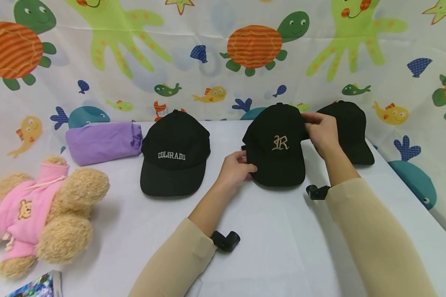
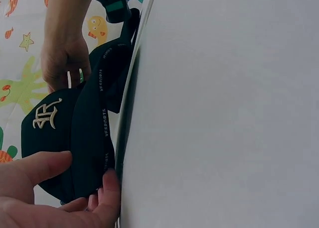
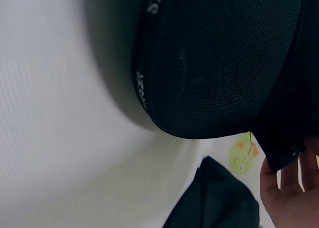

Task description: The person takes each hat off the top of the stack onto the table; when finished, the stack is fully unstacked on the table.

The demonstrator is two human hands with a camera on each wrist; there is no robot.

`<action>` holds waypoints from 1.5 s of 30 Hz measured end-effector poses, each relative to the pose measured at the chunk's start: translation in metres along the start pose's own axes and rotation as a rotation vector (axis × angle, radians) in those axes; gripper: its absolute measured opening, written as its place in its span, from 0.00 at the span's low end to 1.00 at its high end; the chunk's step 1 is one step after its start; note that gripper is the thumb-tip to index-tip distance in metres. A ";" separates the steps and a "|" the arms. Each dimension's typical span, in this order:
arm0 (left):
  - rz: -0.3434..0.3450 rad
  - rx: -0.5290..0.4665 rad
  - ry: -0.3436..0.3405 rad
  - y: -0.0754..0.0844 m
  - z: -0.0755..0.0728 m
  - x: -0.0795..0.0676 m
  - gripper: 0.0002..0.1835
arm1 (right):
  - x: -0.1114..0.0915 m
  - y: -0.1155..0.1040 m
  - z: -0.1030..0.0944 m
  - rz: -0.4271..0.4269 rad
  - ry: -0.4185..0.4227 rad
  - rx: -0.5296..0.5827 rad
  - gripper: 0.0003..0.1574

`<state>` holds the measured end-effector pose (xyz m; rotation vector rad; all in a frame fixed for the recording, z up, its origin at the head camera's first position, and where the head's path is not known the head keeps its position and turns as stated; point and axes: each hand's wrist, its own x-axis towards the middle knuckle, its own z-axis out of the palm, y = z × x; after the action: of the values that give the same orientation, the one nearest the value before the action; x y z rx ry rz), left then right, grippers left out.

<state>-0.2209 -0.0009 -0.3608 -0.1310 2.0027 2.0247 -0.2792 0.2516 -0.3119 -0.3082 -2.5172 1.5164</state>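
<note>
A black cap (image 1: 265, 152) with a tan letter R on its front stands at the back right of the table. My left hand (image 1: 236, 169) pinches the left side of its brim. The left wrist view shows the thumb above and the fingers (image 2: 110, 190) below the brim edge, along which a line of small white print runs. At the rear right of the crown, my right hand (image 1: 321, 131) holds the cap's edge. Up close in the right wrist view, the fingers (image 3: 291, 180) hold a dark flap by the brim (image 3: 214, 78).
Left of it sits a black COLORADO cap (image 1: 175, 154); another black cap (image 1: 351, 130) is behind my right hand. A folded purple cloth (image 1: 103, 143), a teddy bear (image 1: 29, 214) in pink and a colourful book-like corner (image 1: 41, 286) lie at left. A printed curtain (image 1: 193, 90) hangs behind.
</note>
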 end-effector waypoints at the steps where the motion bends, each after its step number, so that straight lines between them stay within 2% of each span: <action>1: -0.004 -0.001 -0.001 0.001 0.002 0.001 0.33 | 0.002 0.000 -0.002 -0.002 0.005 -0.011 0.27; 11: -0.028 -0.006 0.002 0.006 0.021 0.016 0.34 | 0.014 0.003 -0.013 0.014 0.051 -0.036 0.27; 19: -0.036 0.016 0.013 0.009 0.029 0.025 0.35 | 0.020 0.005 -0.015 0.051 0.021 0.017 0.28; 24: -0.052 0.002 0.006 0.011 0.035 0.029 0.37 | 0.020 0.005 -0.013 0.037 0.002 0.056 0.32; 28: -0.066 -0.038 0.014 0.011 0.039 0.033 0.38 | 0.020 0.005 -0.011 0.011 -0.038 0.046 0.39; 34: -0.048 -0.051 0.013 0.012 0.045 0.036 0.39 | 0.023 0.005 -0.009 0.003 -0.054 0.037 0.42; 45: -0.043 -0.074 0.019 0.011 0.053 0.039 0.40 | 0.030 0.007 -0.007 0.007 -0.075 0.081 0.42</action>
<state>-0.2539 0.0572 -0.3592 -0.2083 1.9201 2.0787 -0.3060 0.2691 -0.3133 -0.2531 -2.5047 1.6571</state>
